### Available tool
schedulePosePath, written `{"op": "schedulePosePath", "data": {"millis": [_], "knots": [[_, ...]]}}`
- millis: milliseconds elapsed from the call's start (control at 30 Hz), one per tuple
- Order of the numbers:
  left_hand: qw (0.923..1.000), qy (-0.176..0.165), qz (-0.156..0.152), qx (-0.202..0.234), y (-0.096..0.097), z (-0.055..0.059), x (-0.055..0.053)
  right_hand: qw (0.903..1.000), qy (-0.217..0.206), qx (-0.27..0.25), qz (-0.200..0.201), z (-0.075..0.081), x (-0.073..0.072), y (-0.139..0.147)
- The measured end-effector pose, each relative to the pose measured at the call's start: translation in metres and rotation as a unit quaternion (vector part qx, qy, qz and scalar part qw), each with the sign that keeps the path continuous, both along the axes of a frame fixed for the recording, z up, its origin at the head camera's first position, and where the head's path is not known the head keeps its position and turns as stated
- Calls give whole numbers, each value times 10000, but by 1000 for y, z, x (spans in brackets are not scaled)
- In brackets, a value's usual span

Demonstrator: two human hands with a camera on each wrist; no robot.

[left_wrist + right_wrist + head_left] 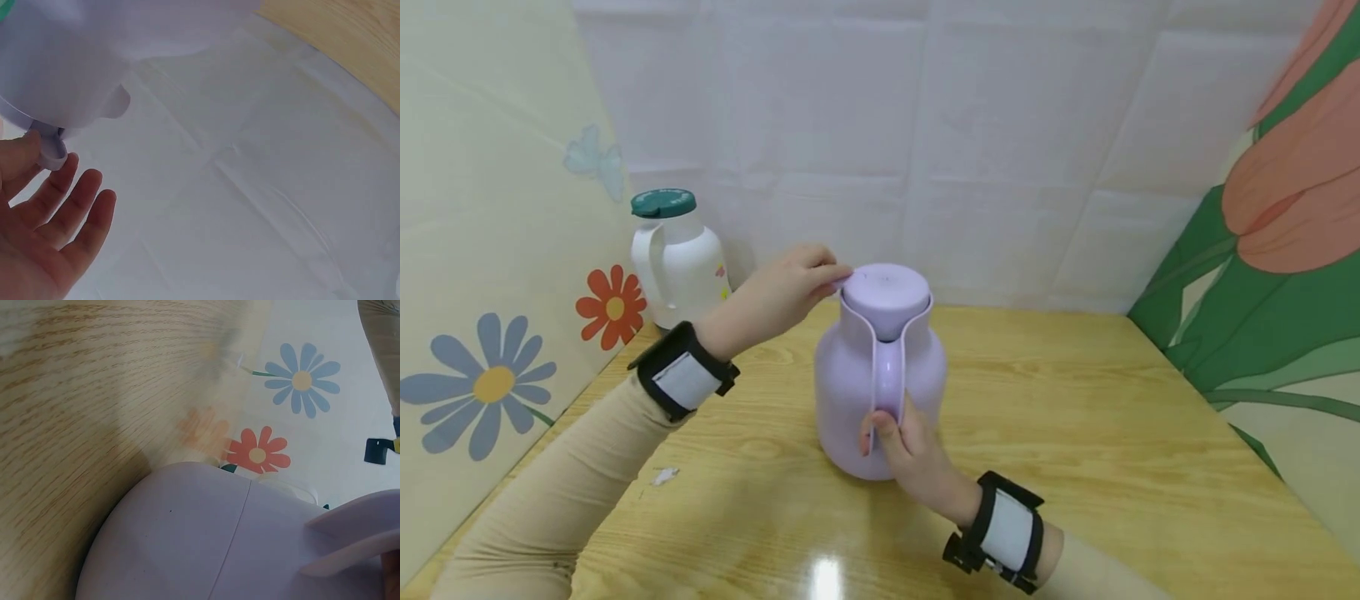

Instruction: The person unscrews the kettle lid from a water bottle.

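A lilac thermos jug stands upright on the table, its handle facing me. My right hand grips the lower part of that handle. At the top, my left hand pinches a small tab on the left side of the round lid. The left wrist view shows this tab between thumb and index finger, with the other fingers spread. The lid sits in the jug's neck. In the right wrist view the jug's body fills the lower part, and my right hand is mostly hidden.
A white thermos jug with a green lid stands at the back left, near the wall. The wooden table meets a white sheet behind and flower-printed walls on both sides. A white scrap lies front left.
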State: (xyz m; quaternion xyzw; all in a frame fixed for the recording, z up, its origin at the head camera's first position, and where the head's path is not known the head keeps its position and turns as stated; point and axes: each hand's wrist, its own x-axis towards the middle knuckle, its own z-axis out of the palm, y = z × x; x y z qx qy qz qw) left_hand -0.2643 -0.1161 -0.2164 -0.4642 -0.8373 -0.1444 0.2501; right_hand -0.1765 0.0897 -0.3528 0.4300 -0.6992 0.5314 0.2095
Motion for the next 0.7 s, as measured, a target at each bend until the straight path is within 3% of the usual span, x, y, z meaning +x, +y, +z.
{"op": "schedulePosePath", "data": {"millis": [133,367,533,700], "knots": [[9984,292,-146,462,-1,-8,15,10000,63,-67,12,-1,0,-1],[9876,994,-679,1003,9,-17,36,9995,240,-189,31,-1,1,-3],[9889,952,-651,941,18,-18,46,9994,238,-239,71,-1,1,-4],[9888,894,-621,1025,25,-17,48,9993,254,-252,57,-3,2,-4]]}}
